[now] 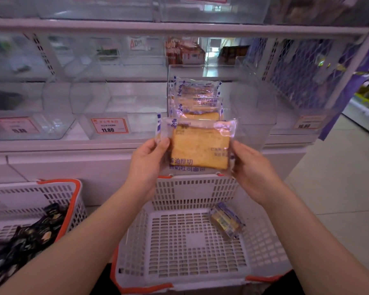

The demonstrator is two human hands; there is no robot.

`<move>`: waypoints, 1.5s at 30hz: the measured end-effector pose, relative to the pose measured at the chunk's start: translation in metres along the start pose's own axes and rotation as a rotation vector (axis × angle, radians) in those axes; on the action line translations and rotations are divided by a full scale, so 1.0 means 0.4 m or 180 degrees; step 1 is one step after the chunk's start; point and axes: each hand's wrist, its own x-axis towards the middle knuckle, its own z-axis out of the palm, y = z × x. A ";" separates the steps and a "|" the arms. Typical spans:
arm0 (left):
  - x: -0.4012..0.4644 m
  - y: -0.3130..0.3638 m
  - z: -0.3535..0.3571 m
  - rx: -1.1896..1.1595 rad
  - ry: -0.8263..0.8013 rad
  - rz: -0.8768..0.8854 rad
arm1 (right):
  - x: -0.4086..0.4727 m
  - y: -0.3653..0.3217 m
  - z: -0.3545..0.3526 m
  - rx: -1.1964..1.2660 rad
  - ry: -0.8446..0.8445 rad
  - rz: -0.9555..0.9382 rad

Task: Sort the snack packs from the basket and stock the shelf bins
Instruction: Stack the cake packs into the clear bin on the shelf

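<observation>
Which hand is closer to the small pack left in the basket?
Right. The right hand is above the small pack, slightly to its right; the left hand is farther up-left.

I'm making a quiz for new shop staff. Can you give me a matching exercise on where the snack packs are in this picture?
Things:
1. Toast pack
2. Small yellow pack
3. Dark packs
4. Stacked toast packs

Places:
A. In the left basket
B. In the clear shelf bin
C. Between the left hand and right hand
D. On the middle basket floor

Pairs: 1-C, 2-D, 3-A, 4-B
</observation>
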 end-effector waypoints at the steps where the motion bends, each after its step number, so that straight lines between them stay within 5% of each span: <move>1: 0.004 0.002 -0.007 0.0006 0.0001 0.0014 | 0.000 0.001 0.003 -0.0467 0.0088 -0.0188; 5: 0.018 0.019 -0.036 -0.0116 -0.0282 0.0002 | 0.019 0.005 -0.005 -0.2811 0.0668 -0.1401; 9: 0.035 0.040 -0.070 0.0459 -0.0247 0.0156 | 0.042 -0.015 -0.025 -0.3802 0.0807 -0.2133; 13: 0.048 0.037 -0.073 0.0569 -0.0290 0.0229 | 0.047 -0.033 -0.003 -0.3174 0.0900 -0.2197; 19: 0.067 0.041 -0.058 0.0307 0.0037 0.0308 | 0.038 -0.013 0.044 -0.1436 0.0009 -0.1352; 24: 0.079 0.053 -0.037 0.0147 -0.0098 0.0753 | 0.061 -0.014 0.048 -0.1268 0.0136 -0.1286; 30: 0.136 0.027 -0.035 0.1054 -0.0214 0.0991 | 0.136 -0.123 0.030 -0.1085 0.0421 -0.1810; 35: 0.159 -0.017 -0.027 0.2198 -0.0582 0.1097 | 0.217 -0.193 0.020 -0.0931 0.0470 -0.1066; 45: 0.173 -0.027 -0.038 0.2244 -0.0522 0.1337 | 0.267 -0.245 -0.026 -0.1935 0.0039 0.0153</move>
